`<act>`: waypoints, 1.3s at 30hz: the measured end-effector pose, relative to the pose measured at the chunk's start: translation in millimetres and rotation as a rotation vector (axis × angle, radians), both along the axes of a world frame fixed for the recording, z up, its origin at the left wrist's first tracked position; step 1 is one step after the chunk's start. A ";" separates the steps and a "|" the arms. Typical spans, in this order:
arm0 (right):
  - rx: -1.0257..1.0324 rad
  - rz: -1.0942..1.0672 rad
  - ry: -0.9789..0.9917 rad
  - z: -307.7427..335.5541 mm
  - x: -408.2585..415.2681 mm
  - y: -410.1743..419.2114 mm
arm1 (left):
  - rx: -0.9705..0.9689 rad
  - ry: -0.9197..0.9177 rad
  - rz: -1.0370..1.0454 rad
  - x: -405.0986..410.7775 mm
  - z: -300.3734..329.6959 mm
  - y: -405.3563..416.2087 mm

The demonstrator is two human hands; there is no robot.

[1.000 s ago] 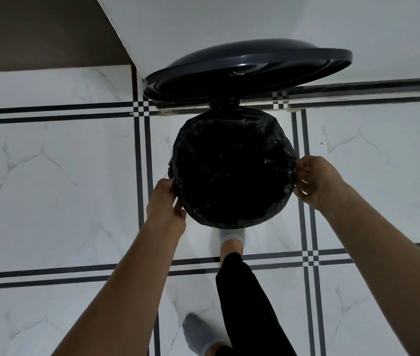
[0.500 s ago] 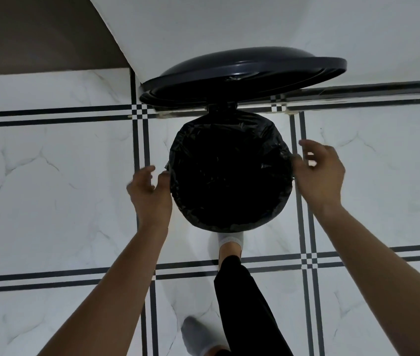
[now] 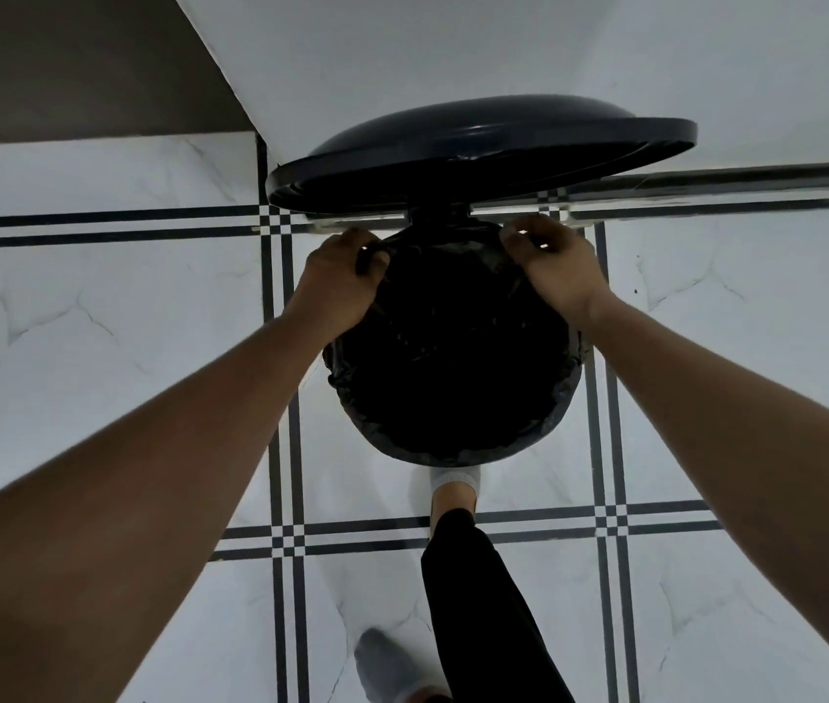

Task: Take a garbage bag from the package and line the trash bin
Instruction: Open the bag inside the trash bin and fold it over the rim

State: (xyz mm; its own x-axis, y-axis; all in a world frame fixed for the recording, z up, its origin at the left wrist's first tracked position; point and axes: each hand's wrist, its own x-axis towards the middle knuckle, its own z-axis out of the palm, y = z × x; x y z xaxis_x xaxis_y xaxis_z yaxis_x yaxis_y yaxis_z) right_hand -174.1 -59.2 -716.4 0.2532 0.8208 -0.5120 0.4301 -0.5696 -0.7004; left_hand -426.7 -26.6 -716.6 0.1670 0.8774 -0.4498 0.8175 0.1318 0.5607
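I look down at a round trash bin (image 3: 575,388) on the floor. A black garbage bag (image 3: 453,357) sits inside it, thin and crinkly, and its top edge is folded out over the rim in little wrinkles. My left hand (image 3: 339,276) is at the far left side of the rim, with my fingers curled and pinching the bag's edge. My right hand (image 3: 554,268) is at the far right side of the rim and pinches the bag's edge too. The round dark lid (image 3: 478,154) stands open behind the bin; it is smooth and a bit shiny, shaped like a low dome. My foot in a white sock (image 3: 455,482) is at the near bottom of the bin. The floor (image 3: 98,322) is smooth white marble tile with thin black lines that cross.
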 end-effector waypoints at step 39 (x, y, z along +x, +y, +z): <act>-0.533 0.619 -0.331 -86.4 -104.5 -46.3 | -0.211 -0.360 0.735 -5.5 -6.3 -63.1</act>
